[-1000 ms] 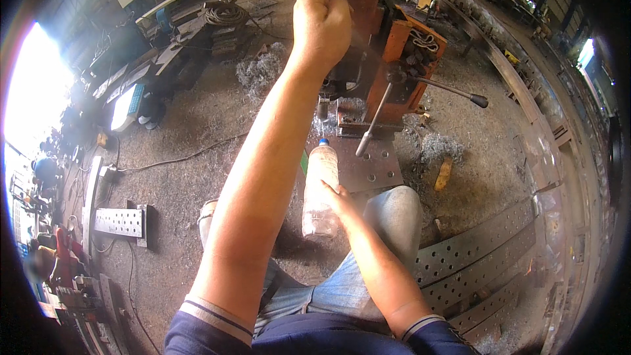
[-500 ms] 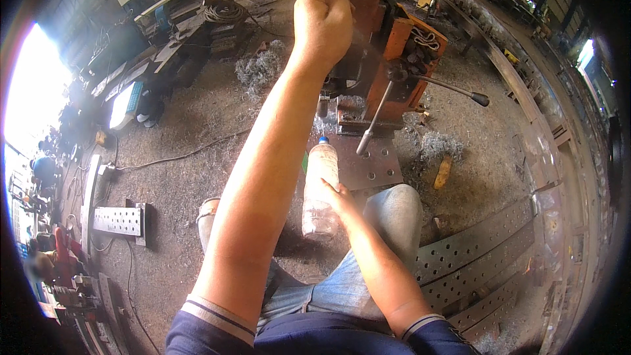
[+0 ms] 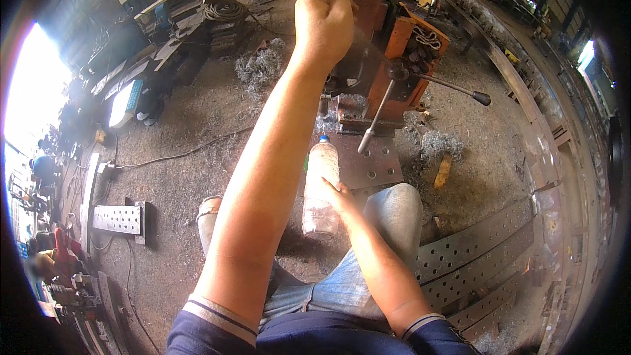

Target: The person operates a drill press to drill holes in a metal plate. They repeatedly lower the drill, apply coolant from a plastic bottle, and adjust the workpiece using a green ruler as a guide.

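My right hand (image 3: 336, 194) is wrapped round a clear plastic bottle (image 3: 321, 160) with a blue cap. The bottle's cap end points away from me, toward the spindle (image 3: 323, 106) of an orange drill press (image 3: 370, 10). Stretched far forward, my left hand (image 3: 323, 21) is closed high up by the press. What its curled fingers hold is hidden, though something small and pale shows beside them. To the right of my left forearm are the press's feed levers (image 3: 376, 115). A steel plate with holes (image 3: 383, 159) lies below the spindle, in front of my knees.
Curly metal shavings (image 3: 261, 69) lie heaped on the floor left of the press, with another heap (image 3: 442, 146) at right. Perforated steel strips (image 3: 470, 240) lie at lower right. At left are a perforated steel piece (image 3: 118, 219) and a cable (image 3: 177, 159). A long beam (image 3: 506, 85) borders the right.
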